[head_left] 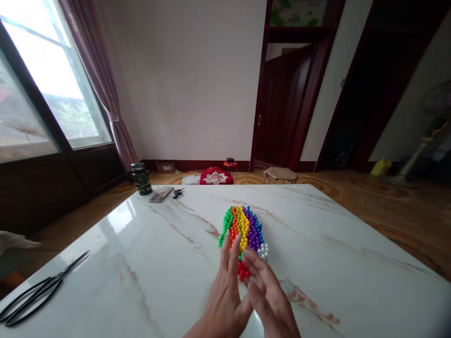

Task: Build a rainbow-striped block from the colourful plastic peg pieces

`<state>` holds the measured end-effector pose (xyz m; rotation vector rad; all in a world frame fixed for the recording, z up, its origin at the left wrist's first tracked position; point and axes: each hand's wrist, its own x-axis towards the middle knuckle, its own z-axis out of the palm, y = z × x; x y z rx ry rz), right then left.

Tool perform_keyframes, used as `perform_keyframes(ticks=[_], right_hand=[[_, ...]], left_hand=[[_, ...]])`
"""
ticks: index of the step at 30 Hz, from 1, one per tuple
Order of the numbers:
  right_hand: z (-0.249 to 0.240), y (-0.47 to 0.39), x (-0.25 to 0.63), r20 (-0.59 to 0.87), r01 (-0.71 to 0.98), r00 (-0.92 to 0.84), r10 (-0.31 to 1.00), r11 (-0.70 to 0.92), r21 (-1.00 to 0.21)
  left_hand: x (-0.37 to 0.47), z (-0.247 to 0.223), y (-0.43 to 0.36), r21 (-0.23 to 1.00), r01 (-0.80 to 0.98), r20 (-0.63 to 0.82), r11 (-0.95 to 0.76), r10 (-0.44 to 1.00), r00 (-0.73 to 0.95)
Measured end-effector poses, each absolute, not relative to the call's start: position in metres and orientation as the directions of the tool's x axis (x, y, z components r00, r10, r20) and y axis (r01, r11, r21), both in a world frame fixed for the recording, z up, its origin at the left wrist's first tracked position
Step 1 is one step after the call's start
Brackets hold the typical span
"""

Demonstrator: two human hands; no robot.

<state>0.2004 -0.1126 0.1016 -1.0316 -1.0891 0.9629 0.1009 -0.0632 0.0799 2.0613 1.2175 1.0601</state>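
Strands of colored beads (243, 230) lie bunched on the white marble-patterned table, in green, orange, yellow, purple, blue, white and red. My left hand (227, 286) is over the near left part of the bunch, its fingers stretched out and pointing away from me. Close beside it on the right, my right hand (269, 291) has its fingers apart and slightly bent, near the red and white beads. Both hands hide some of the near beads, and whether the fingertips touch them is unclear. Nothing shows held in either hand.
Black-handled scissors (45, 288) lie at the table's (141, 281) left. At the far left edge stand a camouflage flask (141, 179), a phone (161, 194) and keys (178, 193). Beyond the table are a stool (281, 174) and a red cushion (216, 177).
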Motion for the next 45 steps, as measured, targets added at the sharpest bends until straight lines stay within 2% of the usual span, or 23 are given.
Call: perform_keyframes(ticks=[3, 6, 8, 11, 14, 18, 21, 26, 32, 40, 45], right_hand=[[0.087, -0.092, 0.234, 0.189, 0.011, 0.34, 0.921, 0.197, -0.98], [0.052, -0.06, 0.274, 0.285, 0.26, 0.463, 0.839, 0.179, -0.949], [0.025, -0.037, 0.3, 0.294, 0.383, 0.463, 0.836, 0.111, -0.917], [-0.007, -0.006, 0.33, 0.208, 0.482, 0.43, 0.879, -0.029, -0.876], [-0.022, 0.018, 0.345, 0.237, 0.558, 0.37, 0.898, -0.012, -0.829], [-0.026, 0.038, 0.348, 0.281, 0.57, 0.339, 0.898, 0.042, -0.821], [-0.024, 0.048, 0.346, 0.259, 0.556, 0.31, 0.915, 0.047, -0.83], [-0.016, 0.066, 0.34, 0.217, 0.49, 0.245, 0.945, 0.073, -0.869], [-0.016, 0.078, 0.318, 0.265, 0.416, 0.154, 0.952, 0.181, -0.891], [-0.021, 0.078, 0.277, 0.318, 0.475, 0.083, 0.945, 0.243, -0.846], [-0.018, 0.078, 0.233, 0.345, 0.512, 0.052, 0.937, 0.272, -0.815]], left_hand=[[0.095, 0.079, -0.05, 0.655, 0.619, 0.308, -0.432, 0.902, 0.303], [0.096, 0.07, -0.039, 0.574, 0.738, 0.177, -0.353, 0.934, 0.31], [0.098, 0.065, -0.035, 0.537, 0.785, 0.088, -0.309, 0.946, 0.312], [0.103, 0.062, -0.031, 0.49, 0.828, 0.003, -0.272, 0.951, 0.31], [0.107, 0.059, -0.028, 0.449, 0.855, -0.028, -0.26, 0.952, 0.305], [0.11, 0.051, -0.023, 0.427, 0.86, -0.033, -0.28, 0.945, 0.324], [0.112, 0.044, -0.018, 0.422, 0.861, -0.02, -0.283, 0.947, 0.321], [0.117, 0.039, -0.012, 0.406, 0.867, 0.003, -0.29, 0.949, 0.316], [0.122, 0.031, -0.008, 0.403, 0.866, 0.016, -0.295, 0.949, 0.315], [0.111, 0.026, 0.002, 0.397, 0.87, 0.018, -0.292, 0.951, 0.31], [0.083, 0.027, 0.01, 0.342, 0.907, 0.011, -0.246, 0.966, 0.258]])
